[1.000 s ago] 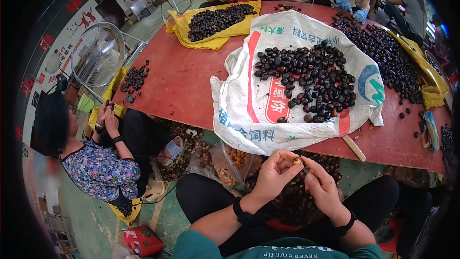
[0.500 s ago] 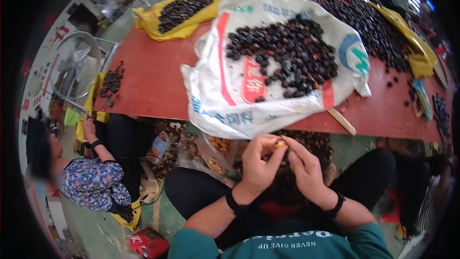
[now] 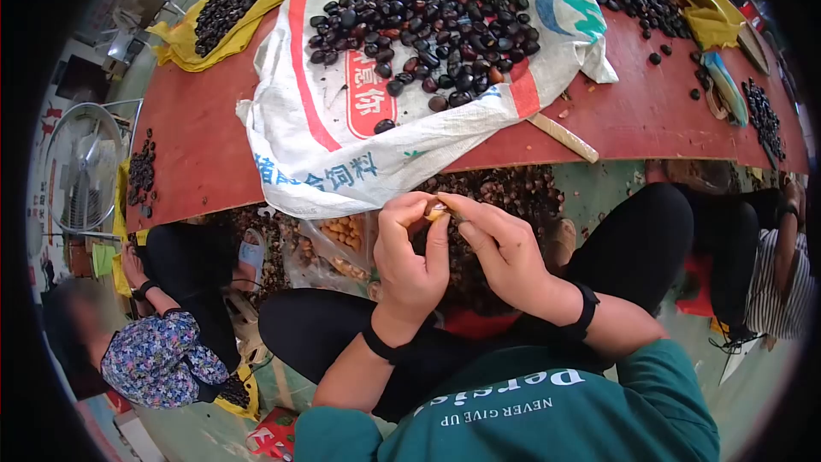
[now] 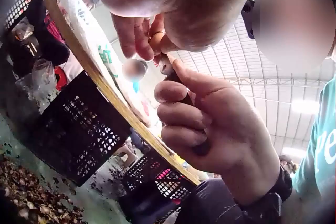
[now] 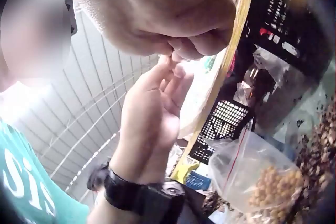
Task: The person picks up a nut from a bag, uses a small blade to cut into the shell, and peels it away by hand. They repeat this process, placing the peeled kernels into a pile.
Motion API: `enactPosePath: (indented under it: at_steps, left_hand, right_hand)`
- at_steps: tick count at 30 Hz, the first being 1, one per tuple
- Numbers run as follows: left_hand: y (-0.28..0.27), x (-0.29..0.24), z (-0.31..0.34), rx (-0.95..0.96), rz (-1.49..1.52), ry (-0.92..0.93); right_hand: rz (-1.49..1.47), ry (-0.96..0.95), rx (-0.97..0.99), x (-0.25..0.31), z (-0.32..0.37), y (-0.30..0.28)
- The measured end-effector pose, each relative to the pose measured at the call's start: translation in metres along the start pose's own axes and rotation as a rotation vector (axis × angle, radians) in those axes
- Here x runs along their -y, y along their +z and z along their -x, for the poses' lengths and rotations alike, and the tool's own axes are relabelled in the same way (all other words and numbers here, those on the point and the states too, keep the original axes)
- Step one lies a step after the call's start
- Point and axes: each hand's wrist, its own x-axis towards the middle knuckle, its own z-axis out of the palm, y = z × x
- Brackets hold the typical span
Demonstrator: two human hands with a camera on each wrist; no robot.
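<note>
My left hand (image 3: 406, 261) pinches a small yellowish nut (image 3: 437, 210) between thumb and fingertips, above my lap. Its tan side also shows at the fingertips in the left wrist view, where my left hand (image 4: 178, 8) fills the top. My right hand (image 3: 513, 257) meets it from the other side, fingertips right at the nut. Seen from the left wrist, the right hand's fingers curl round a dark handle (image 4: 176, 79) with a small metallic tip; its full shape is hidden. On the white sack (image 3: 325, 175) beyond my hands lies a heap of glossy dark nuts (image 3: 428, 26).
The red table (image 3: 197, 137) bears more dark nuts and a wooden stick (image 3: 564, 137). Below its edge are a clear bag of yellow kernels (image 5: 275, 187) and shell scraps (image 4: 31, 192). A person in a flowered top (image 3: 162, 359) sits at the left; black crates (image 4: 79, 124) stand under the table.
The head view has swung rightward and down, so table and sack shift left and up in it. Both hands stay together at the nut, fingers slightly rearranged.
</note>
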Motion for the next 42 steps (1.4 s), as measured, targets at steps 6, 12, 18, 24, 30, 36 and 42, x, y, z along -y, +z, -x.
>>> enactPosePath:
  at_steps: [6,12,18,24,30,36,42]
  left_hand:
    - [-0.002,-0.006,0.001,0.072,0.024,-0.081]
    - [-0.005,-0.005,0.001,0.115,-0.130,-0.022]
    - [-0.004,-0.008,0.001,0.047,0.173,-0.192]
    - [-0.012,-0.021,0.002,0.344,0.116,-0.227]
    - [-0.019,-0.021,-0.015,0.128,0.622,-0.623]
    - [-0.020,-0.013,-0.016,0.114,0.671,-0.597]
    - [-0.010,-0.012,-0.008,0.128,0.269,-0.412]
  right_hand:
    - [0.350,0.080,0.154,0.014,-0.002,-0.015]
    - [-0.036,-0.028,-0.018,-0.019,0.002,0.003]
    - [0.030,0.039,0.031,-0.006,0.002,-0.002]
    - [0.178,-0.068,-0.013,-0.024,-0.006,-0.013]
    - [-0.210,0.339,0.183,0.008,-0.013,-0.051]
    - [0.037,0.244,0.206,0.004,-0.011,-0.048]
    - [0.022,0.084,0.005,-0.001,-0.011,-0.035]
